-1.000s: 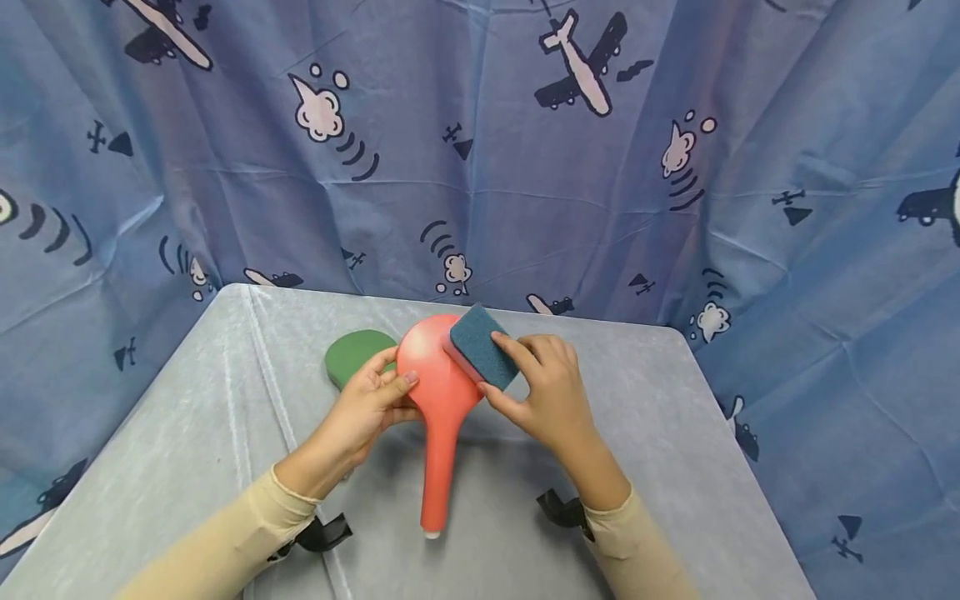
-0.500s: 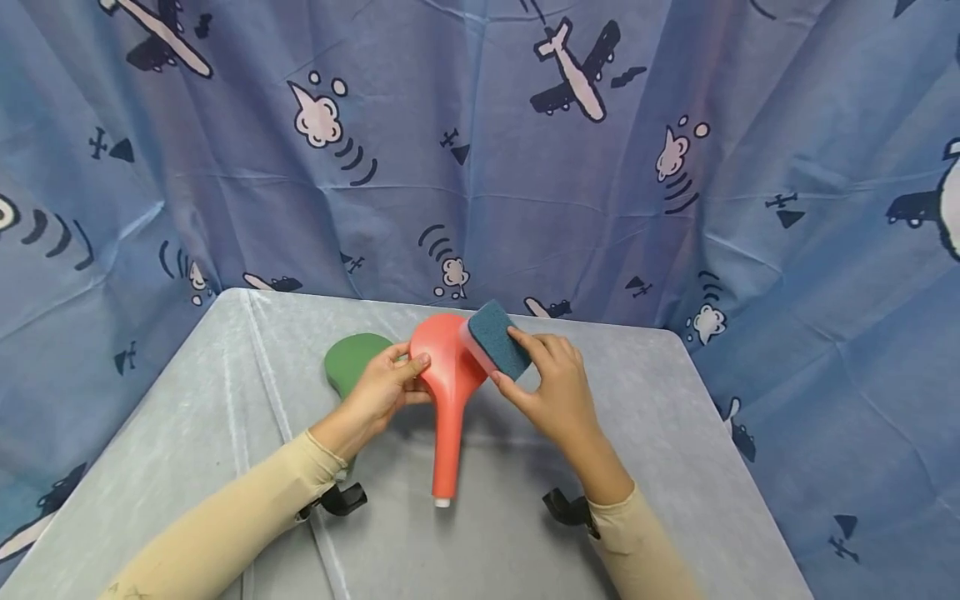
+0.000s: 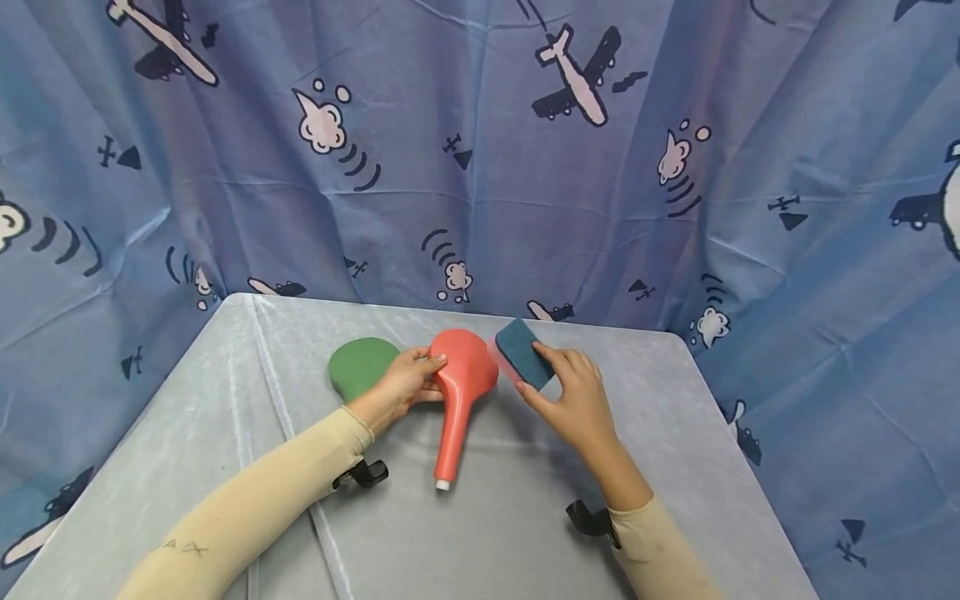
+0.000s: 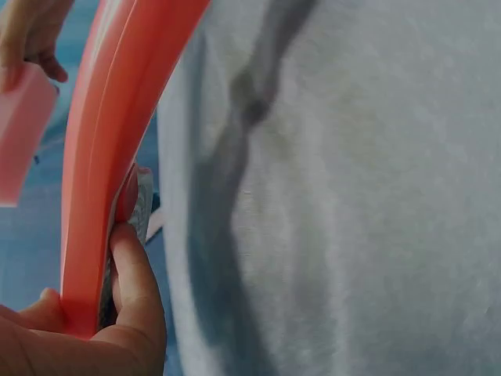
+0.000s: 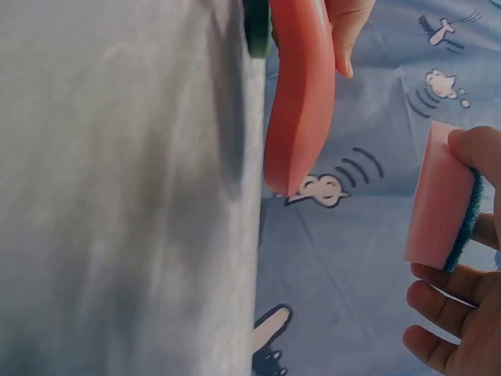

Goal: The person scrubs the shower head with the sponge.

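Red shower head (image 3: pixel 463 377) gripped by left hand (image 3: pixel 401 385); sponge (image 3: pixel 524 352) (blue-topped) in right hand (image 3: pixel 573 398)

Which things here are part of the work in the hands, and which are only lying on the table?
In the work:
- red shower head, gripped by left hand
- blue-and-pink sponge, held by right hand

Lying about:
- green oval pad, behind the left hand
- grey table

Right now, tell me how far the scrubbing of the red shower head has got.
No sign shows how much is cleaned. In hand: the left hand grips the shower head with its handle end on the table; the right hand holds the sponge clear of it, beside its right edge. A green pad lies untouched behind.
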`<state>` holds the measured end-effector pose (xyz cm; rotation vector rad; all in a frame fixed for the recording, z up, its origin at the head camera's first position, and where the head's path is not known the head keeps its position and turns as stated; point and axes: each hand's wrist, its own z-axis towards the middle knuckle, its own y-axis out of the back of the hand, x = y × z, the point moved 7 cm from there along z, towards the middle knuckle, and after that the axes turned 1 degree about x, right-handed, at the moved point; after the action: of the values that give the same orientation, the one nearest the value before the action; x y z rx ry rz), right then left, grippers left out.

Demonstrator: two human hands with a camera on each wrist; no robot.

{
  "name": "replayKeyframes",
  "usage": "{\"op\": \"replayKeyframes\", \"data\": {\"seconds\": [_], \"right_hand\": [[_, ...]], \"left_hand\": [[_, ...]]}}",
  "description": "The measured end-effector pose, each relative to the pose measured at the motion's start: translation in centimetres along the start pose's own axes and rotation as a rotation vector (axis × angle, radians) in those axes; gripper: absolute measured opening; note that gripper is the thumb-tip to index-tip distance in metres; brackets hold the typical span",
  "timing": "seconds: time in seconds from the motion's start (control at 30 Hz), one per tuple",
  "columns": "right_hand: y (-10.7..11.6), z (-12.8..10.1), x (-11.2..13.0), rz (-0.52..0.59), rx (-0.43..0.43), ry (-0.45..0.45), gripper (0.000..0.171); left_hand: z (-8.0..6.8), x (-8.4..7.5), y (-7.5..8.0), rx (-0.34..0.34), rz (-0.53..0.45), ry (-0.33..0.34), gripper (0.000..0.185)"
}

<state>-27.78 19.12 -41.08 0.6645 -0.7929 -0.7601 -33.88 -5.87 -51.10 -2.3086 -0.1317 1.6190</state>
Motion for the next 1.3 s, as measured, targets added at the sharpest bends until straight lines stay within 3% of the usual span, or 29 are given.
{"op": "replayKeyframes", "data": {"seconds": [0.33,0.57,0.77,1.0,1.17,1.3], "right_hand": [[-0.8,-1.3,-2.2,-0.004,0.079,-0.039,0.067],[-1.9,-2.4,-4.0,-0.010,0.190,-0.114,0.068],[-3.1,-3.2,-5.3,-0.023,0.284,-0.148,0.071],[-4.2,-4.1,-6.1,-0.059,0.351,-0.153,0.074],[-4.8,-4.7,-6.3,-0.081,0.393,-0.152,0.076],[-4.9,-4.9,-6.3,-0.089,0.406,-0.155,0.079]], "left_hand": [[1.1,2.0,1.1,-0.027,0.020,0.042,0.043],[0.4,1.4,1.2,-0.055,0.201,0.025,0.045],[-0.6,1.3,1.2,-0.030,0.296,0.034,0.053],[-2.6,1.2,1.6,0.034,0.361,0.002,0.062],[-5.1,-0.1,2.4,0.119,0.540,-0.031,0.059],[-7.2,-1.9,3.4,0.187,0.691,-0.119,0.049]]}}
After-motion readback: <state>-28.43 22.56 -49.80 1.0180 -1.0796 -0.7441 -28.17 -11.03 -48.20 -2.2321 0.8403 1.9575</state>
